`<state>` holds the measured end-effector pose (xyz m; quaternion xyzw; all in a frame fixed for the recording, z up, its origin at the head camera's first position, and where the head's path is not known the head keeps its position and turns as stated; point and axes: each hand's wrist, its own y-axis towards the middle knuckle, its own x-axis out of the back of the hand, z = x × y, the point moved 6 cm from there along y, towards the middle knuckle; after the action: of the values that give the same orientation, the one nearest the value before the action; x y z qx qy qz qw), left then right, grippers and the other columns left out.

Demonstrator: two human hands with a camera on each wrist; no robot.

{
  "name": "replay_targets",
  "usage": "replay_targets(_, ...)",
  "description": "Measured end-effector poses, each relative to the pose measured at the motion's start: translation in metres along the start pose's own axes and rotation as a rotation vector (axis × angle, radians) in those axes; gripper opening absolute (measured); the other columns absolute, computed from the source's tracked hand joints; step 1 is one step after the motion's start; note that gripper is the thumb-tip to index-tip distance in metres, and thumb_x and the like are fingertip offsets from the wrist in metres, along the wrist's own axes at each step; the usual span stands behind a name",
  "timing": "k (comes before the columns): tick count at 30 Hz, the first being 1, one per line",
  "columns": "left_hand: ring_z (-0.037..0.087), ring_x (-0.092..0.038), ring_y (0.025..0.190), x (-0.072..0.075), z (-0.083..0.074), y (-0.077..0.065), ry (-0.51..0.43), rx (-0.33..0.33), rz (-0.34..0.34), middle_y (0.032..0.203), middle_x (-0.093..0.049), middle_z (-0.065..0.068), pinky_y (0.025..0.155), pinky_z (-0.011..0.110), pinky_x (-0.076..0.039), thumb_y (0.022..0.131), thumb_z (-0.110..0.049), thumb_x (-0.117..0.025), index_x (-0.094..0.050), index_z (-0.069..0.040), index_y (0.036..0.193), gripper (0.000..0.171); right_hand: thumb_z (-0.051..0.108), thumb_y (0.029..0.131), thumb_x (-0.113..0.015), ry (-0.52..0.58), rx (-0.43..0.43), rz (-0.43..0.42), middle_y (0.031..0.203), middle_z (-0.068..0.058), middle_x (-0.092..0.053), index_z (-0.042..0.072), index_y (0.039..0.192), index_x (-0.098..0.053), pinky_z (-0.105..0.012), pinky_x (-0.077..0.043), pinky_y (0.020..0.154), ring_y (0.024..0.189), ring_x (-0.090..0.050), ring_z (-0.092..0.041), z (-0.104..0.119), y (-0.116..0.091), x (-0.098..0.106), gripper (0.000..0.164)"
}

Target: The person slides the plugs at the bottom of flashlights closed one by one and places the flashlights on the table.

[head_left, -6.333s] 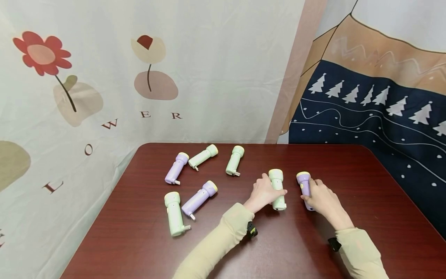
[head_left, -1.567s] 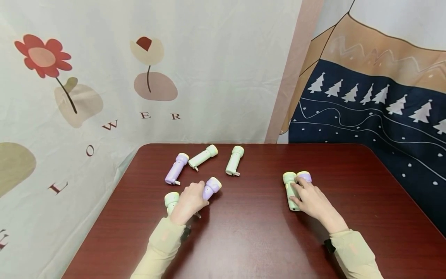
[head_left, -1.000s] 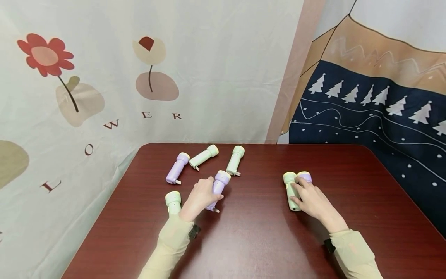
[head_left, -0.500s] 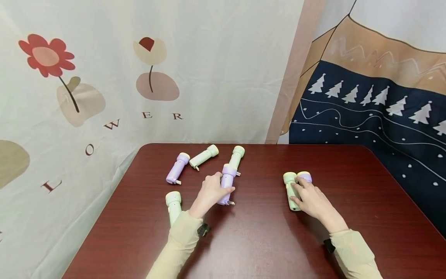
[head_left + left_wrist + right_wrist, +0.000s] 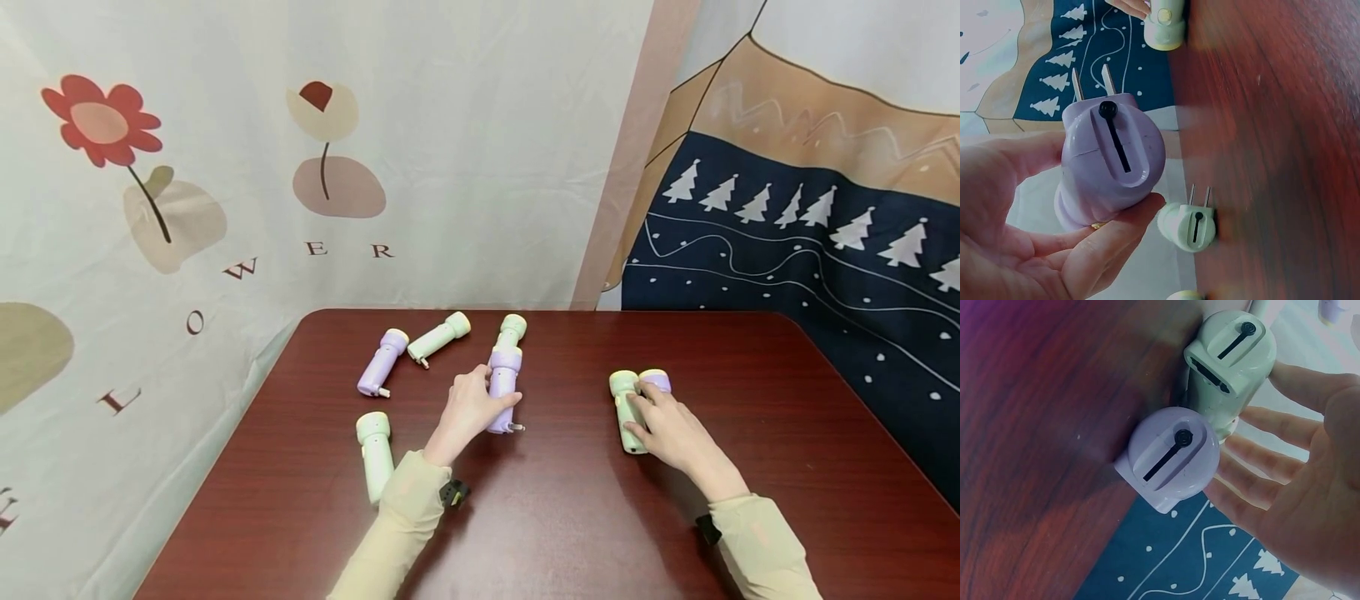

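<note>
Behind the glossy red-brown table (image 5: pixel 570 500) hangs a pale, slightly rumpled cloth (image 5: pixel 465 142) printed with flowers (image 5: pixel 101 122); to its right, a navy-and-tan backdrop (image 5: pixel 795 162) shows white trees (image 5: pixel 821 207).

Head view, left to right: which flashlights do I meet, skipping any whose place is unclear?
Back-left purple flashlight → slanted green flashlight → held purple flashlight in the left hand → green flashlight at the right hand → rightmost purple flashlight.

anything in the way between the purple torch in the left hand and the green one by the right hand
Nothing visible: the head view shows only table between the purple torch in the left hand and the green torch touching the right hand. Another green torch lies farther back, off that line.
</note>
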<state>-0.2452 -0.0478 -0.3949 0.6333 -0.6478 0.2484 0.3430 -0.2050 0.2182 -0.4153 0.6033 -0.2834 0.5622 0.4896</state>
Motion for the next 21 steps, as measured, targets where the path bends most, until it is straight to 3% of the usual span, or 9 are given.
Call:
replay_targets(8, 0.022, -0.06, 0.071, -0.007, -0.006, 0.0, -0.047, -0.014, -0.019, 0.08, -0.067, 0.009, 0.062, 0.031, -0.045, 0.069, -0.036, -0.075, -0.061, -0.005, 0.099, 0.045, 0.019, 0.079, -0.069, 0.008, 0.002, -0.03, 0.117, -0.024, -0.055, -0.004, 0.111, -0.061, -0.046, -0.049, 0.072, 0.096, -0.059, -0.036, 0.001, 0.0, 0.003, 0.04)
replay_targets(16, 0.025, -0.061, 0.073, -0.011, -0.012, 0.001, -0.053, -0.02, -0.039, 0.087, -0.069, 0.011, 0.063, 0.032, -0.046, 0.069, -0.037, -0.074, -0.062, -0.005, 0.1, 0.046, 0.019, 0.079, -0.069, 0.023, -0.022, -0.112, 0.116, -0.021, -0.058, -0.001, 0.11, -0.061, -0.048, -0.05, 0.072, 0.098, -0.06, -0.035, 0.011, 0.007, 0.013, 0.037)
replay_targets(21, 0.025, -0.059, 0.07, -0.016, -0.013, 0.002, -0.058, 0.002, -0.04, 0.081, -0.066, 0.01, 0.061, 0.032, -0.045, 0.069, -0.04, -0.074, -0.06, -0.004, 0.1, 0.05, 0.02, 0.078, -0.07, 0.052, 0.031, -0.169, 0.11, -0.015, -0.062, 0.0, 0.109, -0.062, -0.044, -0.05, 0.077, 0.098, -0.061, -0.029, 0.027, 0.012, 0.014, 0.038)
